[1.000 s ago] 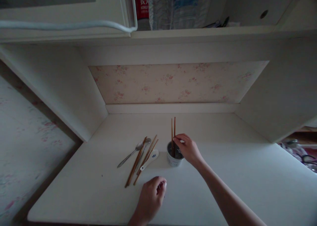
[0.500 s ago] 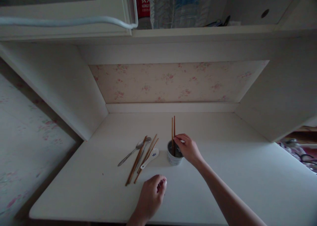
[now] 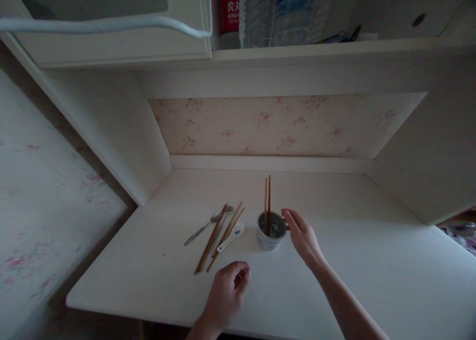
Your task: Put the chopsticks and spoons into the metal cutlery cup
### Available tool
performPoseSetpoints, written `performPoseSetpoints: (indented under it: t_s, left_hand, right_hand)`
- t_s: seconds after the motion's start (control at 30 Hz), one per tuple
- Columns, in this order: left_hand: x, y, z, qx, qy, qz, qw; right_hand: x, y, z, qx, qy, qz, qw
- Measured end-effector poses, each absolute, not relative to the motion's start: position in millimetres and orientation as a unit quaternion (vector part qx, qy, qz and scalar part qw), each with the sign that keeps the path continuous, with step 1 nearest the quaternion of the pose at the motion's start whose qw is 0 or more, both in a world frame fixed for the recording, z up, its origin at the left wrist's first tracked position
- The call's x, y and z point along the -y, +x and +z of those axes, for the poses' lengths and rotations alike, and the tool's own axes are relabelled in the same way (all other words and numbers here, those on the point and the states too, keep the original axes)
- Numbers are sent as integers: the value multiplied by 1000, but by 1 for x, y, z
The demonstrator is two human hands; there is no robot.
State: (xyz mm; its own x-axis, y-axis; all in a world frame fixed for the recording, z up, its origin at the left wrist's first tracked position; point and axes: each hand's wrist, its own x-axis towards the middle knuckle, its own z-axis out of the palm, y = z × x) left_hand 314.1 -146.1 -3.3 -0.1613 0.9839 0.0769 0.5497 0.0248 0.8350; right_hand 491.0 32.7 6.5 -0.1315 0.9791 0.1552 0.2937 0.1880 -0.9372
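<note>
A light, perforated utensil cup (image 3: 269,244) stands upright on the white desk. Two chopsticks (image 3: 267,201) lean inside it, their upper ends above the rim. My right hand (image 3: 303,235) is at the cup's right side, fingers stretched out and holding nothing; whether the fingertips touch the rim, I cannot tell. Nearer the desk's front edge, my left hand (image 3: 228,290) is curled closed with nothing showing in it. Left of the cup lie several loose chopsticks (image 3: 208,245), two metal spoons (image 3: 203,228) and a white ceramic spoon (image 3: 234,235) with a blue mark.
Above the desk (image 3: 334,290) runs a shelf (image 3: 316,52) holding plastic bottles (image 3: 293,17). A cabinet door (image 3: 130,47) with a pale cable (image 3: 111,25) across it is at upper left. Side panels (image 3: 111,126) bound the desk, and flowered wallpaper (image 3: 286,126) covers the back.
My right hand has let go of the reddish chopstick, which now leans in the cup, and moved to the cup's right side. The camera view has shifted slightly; my left hand stays curled.
</note>
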Motion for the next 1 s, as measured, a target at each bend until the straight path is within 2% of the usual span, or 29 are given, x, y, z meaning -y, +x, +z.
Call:
performPoseSetpoints:
  t_s: [0.1, 0.2, 0.4, 0.67, 1.0]
  left_hand:
    - [142, 286, 14, -688, 537, 417, 252]
    - [126, 248, 23, -738, 498, 411, 197]
    - [86, 207, 4, -816, 527, 194, 132]
    - [72, 206, -3, -815, 549, 124, 139]
    - [59, 197, -4, -814, 542, 56, 202]
  right_hand:
    - [-20, 509, -20, 567, -533, 451, 437]
    - [0, 523, -44, 543, -564, 456, 424]
    - [26, 531, -58, 577, -574, 404, 417]
    - [25, 528, -59, 659, -550, 345, 380]
    - [26, 528, -58, 677, -555, 319, 364]
